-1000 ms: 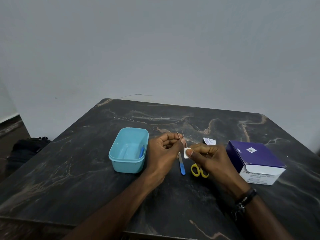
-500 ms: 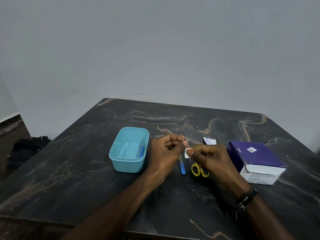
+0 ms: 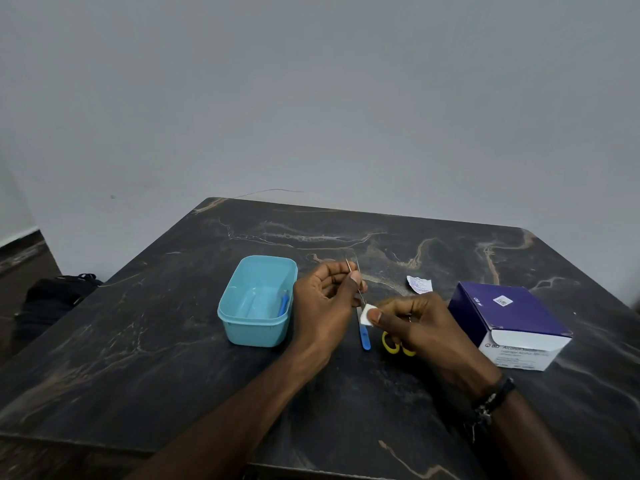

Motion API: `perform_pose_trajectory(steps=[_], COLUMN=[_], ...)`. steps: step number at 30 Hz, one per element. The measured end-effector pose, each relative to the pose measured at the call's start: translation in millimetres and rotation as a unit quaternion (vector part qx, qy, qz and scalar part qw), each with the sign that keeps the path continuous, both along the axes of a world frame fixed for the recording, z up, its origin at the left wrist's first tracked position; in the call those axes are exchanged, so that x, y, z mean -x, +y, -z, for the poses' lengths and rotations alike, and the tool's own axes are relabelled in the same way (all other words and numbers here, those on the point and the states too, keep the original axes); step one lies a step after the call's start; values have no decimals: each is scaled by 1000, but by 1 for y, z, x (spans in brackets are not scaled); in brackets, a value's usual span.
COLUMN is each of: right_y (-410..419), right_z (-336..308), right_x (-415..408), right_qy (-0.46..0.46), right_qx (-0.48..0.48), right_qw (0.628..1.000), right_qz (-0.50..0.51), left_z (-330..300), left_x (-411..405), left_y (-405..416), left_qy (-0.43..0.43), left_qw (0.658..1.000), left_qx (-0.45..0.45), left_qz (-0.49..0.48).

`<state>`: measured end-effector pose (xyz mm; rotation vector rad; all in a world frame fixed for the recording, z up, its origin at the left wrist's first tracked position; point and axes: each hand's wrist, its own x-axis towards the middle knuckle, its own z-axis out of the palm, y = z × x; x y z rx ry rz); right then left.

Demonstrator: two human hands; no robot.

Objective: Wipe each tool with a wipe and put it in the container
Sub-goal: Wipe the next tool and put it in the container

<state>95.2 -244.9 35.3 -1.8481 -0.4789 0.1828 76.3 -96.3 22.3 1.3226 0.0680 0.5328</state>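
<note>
The person sat at the dark counter (image 3: 173, 341) with both hands raised just above it. The left hand (image 3: 325, 303) pinched a thin metal tool (image 3: 356, 285), tweezers by the look of it, its tips slanting up and away. The right hand (image 3: 415, 323) pinched a small white wipe (image 3: 367, 314) around the tool's lower end, thumb pressing on top. Both grips were closed tight on what they held.

This looked like the wiping step, midway through the set. The container (image 3: 258, 301) stood just left of the hands with one blue-handled tool (image 3: 284, 304) already inside. A blue scalpel (image 3: 363, 336) and yellow scissors (image 3: 394, 344) lay on the counter beneath the hands, seemingly not yet cleaned. A purple box (image 3: 509, 317) sat to the right, a torn wrapper (image 3: 419, 285) behind.

The next move would likely call for drawing the wipe along the full length of the tool toward its tips, then carrying the tool left and dropping it into the container. The tips looked sharp, so the wiping fingers would need care.
</note>
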Motion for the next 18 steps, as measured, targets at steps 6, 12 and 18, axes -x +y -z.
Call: perform_pose_trajectory(steps=[6, 12, 18], right_y=[1, 2, 0], right_z=[2, 5, 7], right_x=[-2, -5, -9], right_qy=[29, 22, -4], right_qx=[13, -12, -35], right_qw=[999, 999, 995], right_qz=[25, 48, 93], left_z=[3, 7, 6], left_x=[-2, -2, -1], left_y=[1, 1, 1], left_qy=[25, 34, 24], left_qw=[999, 996, 995], left_qx=[-20, -58, -81], left_qz=[26, 59, 56])
